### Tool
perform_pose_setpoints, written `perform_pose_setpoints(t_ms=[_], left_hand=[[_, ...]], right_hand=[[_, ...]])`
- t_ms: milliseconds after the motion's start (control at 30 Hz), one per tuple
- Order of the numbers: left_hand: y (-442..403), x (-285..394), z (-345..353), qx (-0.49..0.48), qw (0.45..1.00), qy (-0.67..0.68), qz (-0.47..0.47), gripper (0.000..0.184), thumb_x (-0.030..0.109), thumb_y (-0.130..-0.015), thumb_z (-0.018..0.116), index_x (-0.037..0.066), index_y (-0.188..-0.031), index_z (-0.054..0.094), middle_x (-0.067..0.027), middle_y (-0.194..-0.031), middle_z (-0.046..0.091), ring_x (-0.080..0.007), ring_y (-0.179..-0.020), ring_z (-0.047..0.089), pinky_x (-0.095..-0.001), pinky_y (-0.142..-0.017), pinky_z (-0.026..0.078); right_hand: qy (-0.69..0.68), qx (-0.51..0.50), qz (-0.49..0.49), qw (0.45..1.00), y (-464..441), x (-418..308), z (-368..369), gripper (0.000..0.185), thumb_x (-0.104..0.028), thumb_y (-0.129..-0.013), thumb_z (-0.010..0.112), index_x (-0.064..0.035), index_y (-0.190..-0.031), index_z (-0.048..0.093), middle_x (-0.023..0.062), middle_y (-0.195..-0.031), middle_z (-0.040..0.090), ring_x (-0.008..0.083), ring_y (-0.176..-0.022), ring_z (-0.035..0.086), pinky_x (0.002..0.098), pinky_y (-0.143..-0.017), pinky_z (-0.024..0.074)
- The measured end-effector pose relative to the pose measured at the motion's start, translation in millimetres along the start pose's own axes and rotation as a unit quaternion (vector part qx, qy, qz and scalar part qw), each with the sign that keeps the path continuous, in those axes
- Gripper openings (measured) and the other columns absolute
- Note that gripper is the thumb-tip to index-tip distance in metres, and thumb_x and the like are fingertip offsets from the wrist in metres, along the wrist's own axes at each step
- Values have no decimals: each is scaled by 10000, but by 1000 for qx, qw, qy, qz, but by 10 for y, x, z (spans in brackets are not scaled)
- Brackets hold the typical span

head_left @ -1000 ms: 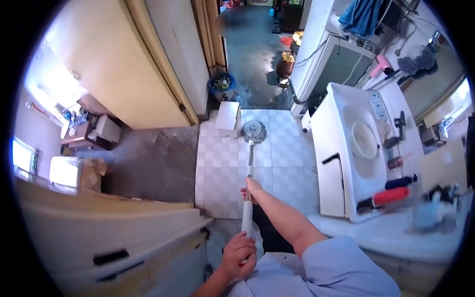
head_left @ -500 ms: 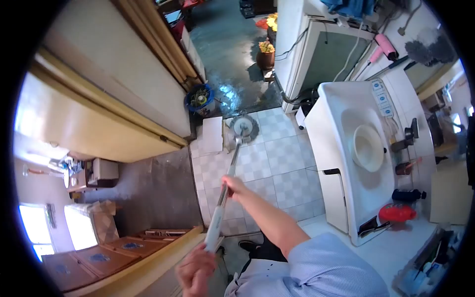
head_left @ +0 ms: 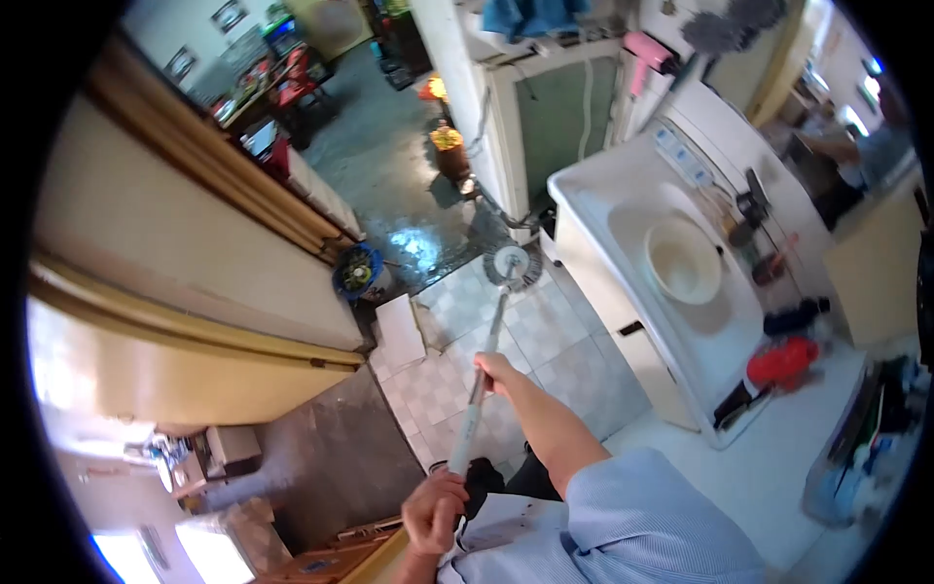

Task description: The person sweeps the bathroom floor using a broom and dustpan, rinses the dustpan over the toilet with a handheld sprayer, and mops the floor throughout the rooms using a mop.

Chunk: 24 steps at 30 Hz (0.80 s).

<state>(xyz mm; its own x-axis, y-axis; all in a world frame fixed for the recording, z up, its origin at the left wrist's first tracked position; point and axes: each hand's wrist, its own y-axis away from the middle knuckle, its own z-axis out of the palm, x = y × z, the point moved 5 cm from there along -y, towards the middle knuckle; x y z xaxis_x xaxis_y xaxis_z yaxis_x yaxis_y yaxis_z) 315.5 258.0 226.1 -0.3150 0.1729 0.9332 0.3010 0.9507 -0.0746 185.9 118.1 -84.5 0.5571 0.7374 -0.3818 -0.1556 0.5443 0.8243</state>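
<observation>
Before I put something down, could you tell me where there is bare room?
Bare: the tiled floor between the mop and the sink cabinet, and the white counter between the sleeve and the container of items. Crowded: the wall side of the sink, with power strip and dark fixture; its near corner, with the red object; and that container.

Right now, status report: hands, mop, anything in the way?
Left hand high on mop pole, right hand lower, both closed. Mop head at tiled floor. White box to its left, sink cabinet right; could crowd it.
</observation>
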Motion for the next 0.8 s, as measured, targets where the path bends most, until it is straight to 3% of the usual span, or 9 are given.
perform_pose_setpoints(t_ms=[67, 133, 233, 333, 467, 533, 633, 733, 800], left_hand=[[-107, 59, -259, 42, 998, 35, -42, 204, 118, -715, 476, 11, -545, 514, -106, -654, 595, -265, -760, 600, -450, -858, 412], [-205, 132, -724, 56, 997, 48, 33, 169, 85, -672, 506, 26, -514, 502, -117, -613, 583, -278, -718, 603, -450, -847, 417], [-488, 339, -1262, 25, 978, 153, 139, 200, 125, -671, 516, 29, -497, 493, -129, -542, 554, -293, -636, 596, -451, -799, 443], [-661, 192, -1547, 20, 976, 192, 96, 265, 170, -719, 492, 26, -497, 494, -137, -532, 547, -305, -607, 592, -458, -779, 450], [-720, -407, -1380, -103, 957, 262, 61, 404, 257, -825, 418, 7, -522, 515, -127, -562, 556, -300, -640, 594, -440, -780, 451], [-710, -591, -1217, -218, 944, 244, 46, 425, 241, -854, 387, -12, -537, 513, -114, -575, 562, -280, -664, 592, -412, -797, 443], [-688, -730, -1210, -269, 932, 244, 11, 396, 136, -880, 353, -23, -549, 502, -108, -603, 571, -250, -669, 584, -395, -818, 431], [-820, -856, -1633, -206, 929, 309, -8, 408, 203, -871, 360, -18, -553, 489, -135, -585, 554, -276, -648, 577, -427, -780, 444], [-962, -828, -2070, -164, 923, 345, 51, 412, 218, -874, 397, -23, -553, 491, -147, -584, 554, -279, -599, 575, -425, -675, 475]], right_hand=[[-49, -25, -12, 998, -46, 33, 170, 120, -164, -700, 568, -97, -678, 470, 27, -567, 456, 151, -443, 455, 312, -403, 409], [-119, 42, -8, 992, 179, 105, 485, 131, -176, -706, 566, -105, -672, 461, 35, -556, 440, 167, -430, 445, 320, -416, 421], [-156, 15, -13, 988, 628, 218, 779, 146, -206, -709, 571, -110, -676, 467, 42, -554, 443, 178, -423, 444, 318, -419, 425], [-160, 35, -10, 986, 843, 332, 752, 162, -230, -707, 579, -113, -678, 471, 45, -552, 453, 183, -419, 450, 322, -436, 431], [-221, 134, -27, 966, 490, 661, 124, 170, -248, -709, 576, -111, -715, 476, 56, -664, 507, 188, -523, 510, 335, -469, 452], [-208, 160, -76, 962, 511, 725, -136, 172, -235, -709, 565, -98, -751, 470, 69, -703, 500, 202, -562, 519, 348, -476, 464], [-216, 263, -57, 939, 484, 854, -235, 163, -223, -727, 537, -74, -785, 501, 84, -658, 522, 202, -497, 507, 356, -442, 440], [-214, 242, -31, 946, 466, 854, 204, 140, -185, -715, 532, -82, -796, 483, 63, -665, 509, 197, -535, 515, 350, -456, 446], [-205, 240, 15, 949, 323, 874, 641, 128, -176, -717, 528, -84, -786, 471, 60, -664, 495, 195, -543, 509, 350, -466, 445]])
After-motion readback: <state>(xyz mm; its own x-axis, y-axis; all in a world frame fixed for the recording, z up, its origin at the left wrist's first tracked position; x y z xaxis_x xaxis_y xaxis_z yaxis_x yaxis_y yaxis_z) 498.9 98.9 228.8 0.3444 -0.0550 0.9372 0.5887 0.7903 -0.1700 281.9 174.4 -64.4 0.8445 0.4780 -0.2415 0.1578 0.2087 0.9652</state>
